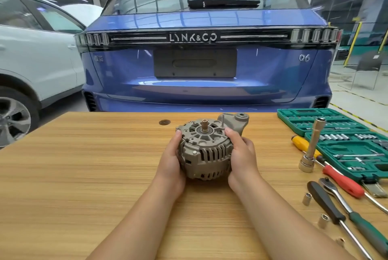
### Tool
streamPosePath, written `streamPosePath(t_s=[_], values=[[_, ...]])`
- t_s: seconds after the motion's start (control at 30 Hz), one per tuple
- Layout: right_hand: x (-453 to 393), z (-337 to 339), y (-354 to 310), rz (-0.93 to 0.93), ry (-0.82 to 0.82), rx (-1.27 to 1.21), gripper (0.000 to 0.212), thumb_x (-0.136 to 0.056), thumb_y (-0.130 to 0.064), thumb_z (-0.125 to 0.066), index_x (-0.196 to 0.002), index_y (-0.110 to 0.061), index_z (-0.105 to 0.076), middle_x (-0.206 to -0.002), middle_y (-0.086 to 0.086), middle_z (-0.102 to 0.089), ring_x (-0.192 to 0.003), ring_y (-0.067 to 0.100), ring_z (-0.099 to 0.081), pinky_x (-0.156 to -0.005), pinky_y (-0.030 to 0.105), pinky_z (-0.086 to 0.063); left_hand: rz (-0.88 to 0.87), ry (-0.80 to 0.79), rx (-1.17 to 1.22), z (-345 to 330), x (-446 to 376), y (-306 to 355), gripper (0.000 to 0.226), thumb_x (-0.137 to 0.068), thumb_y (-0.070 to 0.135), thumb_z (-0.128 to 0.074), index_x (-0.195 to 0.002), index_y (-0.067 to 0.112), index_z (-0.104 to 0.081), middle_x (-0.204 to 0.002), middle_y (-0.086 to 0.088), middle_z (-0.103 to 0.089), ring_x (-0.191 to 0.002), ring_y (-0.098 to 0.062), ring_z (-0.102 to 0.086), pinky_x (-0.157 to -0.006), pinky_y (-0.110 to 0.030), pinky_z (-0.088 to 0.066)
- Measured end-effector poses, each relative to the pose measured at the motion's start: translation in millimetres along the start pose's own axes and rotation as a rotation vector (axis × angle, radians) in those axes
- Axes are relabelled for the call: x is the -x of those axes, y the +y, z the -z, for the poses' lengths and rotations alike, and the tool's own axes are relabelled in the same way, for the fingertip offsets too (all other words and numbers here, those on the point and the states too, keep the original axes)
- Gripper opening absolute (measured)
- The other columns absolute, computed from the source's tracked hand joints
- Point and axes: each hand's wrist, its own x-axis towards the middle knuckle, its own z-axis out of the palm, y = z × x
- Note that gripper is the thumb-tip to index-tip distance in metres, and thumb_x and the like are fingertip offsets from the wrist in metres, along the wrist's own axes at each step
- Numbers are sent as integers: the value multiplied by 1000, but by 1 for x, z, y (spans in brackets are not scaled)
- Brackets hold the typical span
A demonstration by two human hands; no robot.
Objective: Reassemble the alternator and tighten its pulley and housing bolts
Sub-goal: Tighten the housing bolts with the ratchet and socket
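Note:
A grey alternator (206,150) stands on the wooden table (84,175) at the centre, shaft end up. Its bare shaft (204,125) sticks up with no pulley on it. My left hand (171,159) grips the housing's left side, thumb on the top rim. Gripping the right side is my right hand (241,154), its fingers curled over the top edge. A mounting bracket (234,122) juts out behind the housing. A long socket extension (312,146) stands upright to the right of the alternator.
An open green socket set case (344,144) lies at the right edge of the table. Beside it lie a ratchet (336,194), red, yellow and black-handled screwdrivers, and loose sockets (307,198). A blue car (201,49) stands behind the table, with a white car to the left.

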Motion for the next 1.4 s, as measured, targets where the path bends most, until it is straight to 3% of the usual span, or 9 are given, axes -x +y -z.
streamPosePath(t_s=[0.13, 0.2, 0.3, 0.37, 0.47, 0.6, 0.77, 1.0, 1.4], values=[[6, 12, 9, 92, -80, -40, 71, -55, -54, -80, -115, -23, -57, -104, 5, -78, -95, 25, -76, -79, 44, -61, -75, -19, -6, 5, 5, -4, 52, -92, 43, -61, -135, 14, -67, -131, -17, -70, -123, -36, -66, -102, -50, -52], [10, 18, 10, 160, -155, -40, 70, -62, -53, -75, -123, -23, -59, -113, 7, -75, -105, 29, -72, -82, 44, -59, -102, -15, -45, 7, 9, -7, 60, -92, 42, -57, -143, 11, -56, -135, -19, -67, -126, -38, -64, -108, -55, -47], [17, 23, 8, 225, -287, -8, 92, -71, -74, -71, -141, -17, -55, -133, 14, -66, -124, 35, -62, -104, 55, -48, -122, 12, -130, 12, 15, -11, 72, -92, 63, -47, -144, 14, -55, -136, -16, -67, -128, -34, -63, -112, -58, -45], [21, 23, 6, 219, -335, 20, 102, -68, -88, -64, -140, -17, -58, -134, 15, -66, -125, 35, -62, -105, 58, -47, -146, 29, -162, 17, 16, -11, 76, -92, 72, -45, -142, 16, -57, -134, -14, -68, -127, -32, -64, -110, -58, -47], [25, 22, 4, 210, -341, 44, 94, -64, -98, -51, -125, -29, -71, -126, 9, -71, -120, 30, -66, -103, 55, -49, -171, 40, -191, 18, 18, -7, 72, -92, 70, -40, -140, 19, -58, -131, -12, -70, -124, -32, -65, -106, -56, -51], [24, 21, -4, 177, -348, 5, 91, -67, -95, -51, -123, -27, -73, -127, 12, -71, -122, 32, -65, -108, 61, -45, -145, 20, -250, 17, 13, -2, 75, -89, 74, -36, -141, 24, -58, -131, -9, -71, -123, -29, -67, -108, -57, -50], [25, 19, -10, 181, -382, -75, 82, -74, -82, -59, -125, -20, -72, -127, 16, -70, -118, 35, -67, -101, 55, -50, -90, -28, -224, 20, 7, 6, 95, -79, 89, -19, -142, 28, -56, -130, -6, -72, -121, -28, -68, -99, -51, -54], [25, 16, -10, 131, -304, -175, 77, -85, -80, -45, -123, -19, -73, -126, 14, -71, -117, 32, -68, -92, 49, -57, -62, -88, -154, 19, 7, 10, 93, -90, 82, 0, -149, 25, -46, -141, -3, -66, -135, -25, -57, -119, -51, -35], [25, 15, -8, 79, -272, -172, 77, -79, -82, -49, -118, -22, -75, -122, 13, -73, -114, 32, -70, -98, 52, -53, -51, -53, -106, 21, 4, 9, 81, -100, 74, -8, -148, 23, -50, -139, -10, -67, -132, -31, -60, -114, -52, -41]])
